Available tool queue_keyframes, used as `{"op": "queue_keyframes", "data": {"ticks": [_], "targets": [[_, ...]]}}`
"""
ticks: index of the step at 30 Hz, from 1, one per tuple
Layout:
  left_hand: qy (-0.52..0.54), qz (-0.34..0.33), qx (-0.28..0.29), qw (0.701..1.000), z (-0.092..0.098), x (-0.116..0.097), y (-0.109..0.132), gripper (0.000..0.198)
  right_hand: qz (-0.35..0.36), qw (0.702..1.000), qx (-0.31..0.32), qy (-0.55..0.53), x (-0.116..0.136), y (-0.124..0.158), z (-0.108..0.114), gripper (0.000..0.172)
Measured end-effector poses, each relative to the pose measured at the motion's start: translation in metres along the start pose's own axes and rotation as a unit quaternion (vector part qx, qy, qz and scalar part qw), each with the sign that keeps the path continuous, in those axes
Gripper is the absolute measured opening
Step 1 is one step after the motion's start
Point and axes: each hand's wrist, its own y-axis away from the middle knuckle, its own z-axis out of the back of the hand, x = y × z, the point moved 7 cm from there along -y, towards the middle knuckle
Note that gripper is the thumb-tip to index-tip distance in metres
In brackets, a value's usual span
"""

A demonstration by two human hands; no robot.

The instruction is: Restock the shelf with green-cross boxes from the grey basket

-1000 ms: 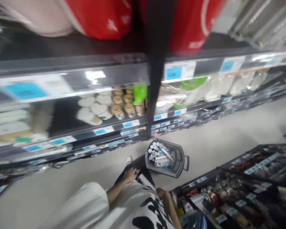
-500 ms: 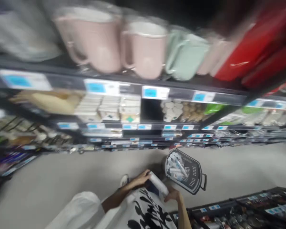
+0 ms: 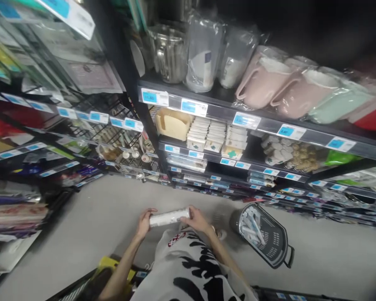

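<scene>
A white cylindrical roll (image 3: pixel 169 217) lies nearly level in front of the body, low in the middle of the head view. My left hand (image 3: pixel 144 222) has its fingers round the roll's left end. At the right end, my right hand (image 3: pixel 196 219) grips the same roll. Print on the roll is too small to read.
A dark basket (image 3: pixel 274 240) with several packaged items stands on the grey floor at the right. Ahead, a shelf (image 3: pixel 219 110) bears wrapped pink mugs (image 3: pixel 263 79), clear jugs (image 3: pixel 203 54) and small white boxes. More racks stand at the left and behind at the bottom.
The view has swung left, so the mugs and basket appear further right. The roll has turned from slanted to nearly level, still between both hands.
</scene>
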Motion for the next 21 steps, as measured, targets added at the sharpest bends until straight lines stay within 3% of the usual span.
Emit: {"op": "queue_keyframes", "data": {"ticks": [3, 7, 9, 13, 17, 21], "targets": [[0.013, -0.012, -0.027, 0.999, -0.018, -0.011, 0.008, 0.049, 0.043, 0.995, -0.061, 0.07, 0.015, 0.006, 0.007, 0.036], [-0.003, -0.109, 0.015, 0.994, -0.075, -0.057, 0.02, 0.044, 0.026, 0.974, -0.206, 0.09, 0.002, 0.031, 0.058, 0.042], [-0.017, -0.154, 0.063, 0.986, -0.101, -0.083, 0.03, 0.046, 0.02, 0.955, -0.288, 0.069, -0.009, 0.05, 0.089, 0.042], [-0.049, -0.25, 0.236, 0.938, -0.138, -0.125, 0.06, 0.052, -0.009, 0.921, -0.39, -0.009, -0.039, 0.086, 0.127, 0.04], [-0.076, -0.323, 0.278, 0.901, -0.141, -0.141, 0.082, 0.052, -0.044, 0.906, -0.413, -0.083, -0.075, 0.1, 0.125, 0.039], [-0.112, -0.315, 0.295, 0.895, -0.145, -0.13, 0.078, 0.058, -0.102, 0.902, -0.406, -0.104, -0.104, 0.099, 0.102, 0.043]]}}
